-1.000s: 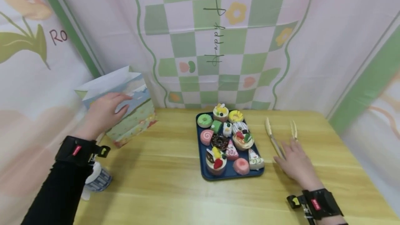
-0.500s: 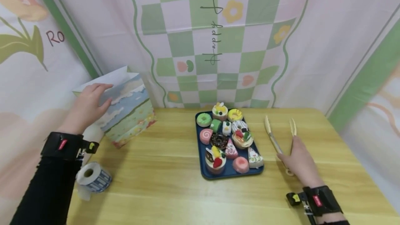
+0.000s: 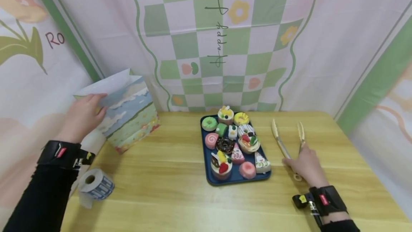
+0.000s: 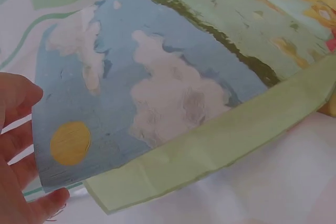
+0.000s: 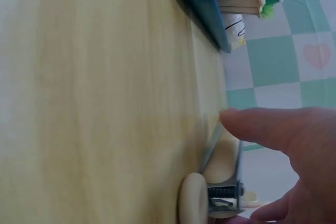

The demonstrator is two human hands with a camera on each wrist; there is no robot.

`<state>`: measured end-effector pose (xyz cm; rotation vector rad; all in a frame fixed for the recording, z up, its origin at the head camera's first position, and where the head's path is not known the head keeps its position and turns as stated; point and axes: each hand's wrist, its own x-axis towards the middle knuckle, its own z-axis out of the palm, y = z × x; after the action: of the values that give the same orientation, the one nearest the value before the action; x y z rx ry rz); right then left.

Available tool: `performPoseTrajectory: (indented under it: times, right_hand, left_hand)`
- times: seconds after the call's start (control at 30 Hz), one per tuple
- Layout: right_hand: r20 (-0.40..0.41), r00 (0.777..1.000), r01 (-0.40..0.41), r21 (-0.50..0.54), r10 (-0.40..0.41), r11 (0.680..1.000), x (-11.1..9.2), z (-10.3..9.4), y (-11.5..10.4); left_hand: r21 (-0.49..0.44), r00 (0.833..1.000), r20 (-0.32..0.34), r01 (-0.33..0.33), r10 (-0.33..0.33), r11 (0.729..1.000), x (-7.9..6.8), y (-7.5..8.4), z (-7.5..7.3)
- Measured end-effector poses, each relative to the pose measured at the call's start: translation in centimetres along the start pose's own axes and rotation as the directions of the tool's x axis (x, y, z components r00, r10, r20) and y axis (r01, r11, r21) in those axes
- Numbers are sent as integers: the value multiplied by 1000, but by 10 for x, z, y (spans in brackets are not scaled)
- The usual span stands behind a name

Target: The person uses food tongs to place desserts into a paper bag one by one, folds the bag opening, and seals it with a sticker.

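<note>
A paper bag (image 3: 127, 112) printed with sky, clouds and a flowery field stands at the back left of the table. My left hand (image 3: 83, 117) is at its upper left edge. In the left wrist view the fingers (image 4: 20, 142) pass behind the bag's edge, while the thumb lies near its corner with a gap between. Over at the right, my right hand (image 3: 307, 165) holds a pair of tongs (image 3: 282, 146), thumb at one arm and fingers at the other. The tongs lie spread on the table, tips pointing away; their hinge end shows in the right wrist view.
A dark blue tray (image 3: 210, 181) full of toy cakes and donuts, including a chocolate donut (image 3: 225, 145), lies mid-table, left of the tongs. A roll of labels (image 3: 96, 184) stands at the left edge, below the left forearm. Printed cloth hangs behind and beside the table.
My left hand has moved left across the bag's front to its upper left edge, uncovering the print and the label roll. My right hand has taken hold of the tongs.
</note>
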<state>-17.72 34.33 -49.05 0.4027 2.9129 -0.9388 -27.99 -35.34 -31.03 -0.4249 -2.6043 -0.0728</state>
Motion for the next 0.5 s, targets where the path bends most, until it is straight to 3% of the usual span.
performPoseTrajectory:
  times: [0.23,0.5]
  right_hand:
    - [2,999,-42,-27,42,999,10,3,6]
    - [25,996,-80,-41,81,996,14,4,3]
  left_hand:
    - [-6,998,40,49,-48,999,-1,-4,1]
    - [-44,997,-3,71,-71,997,-6,-8,5]
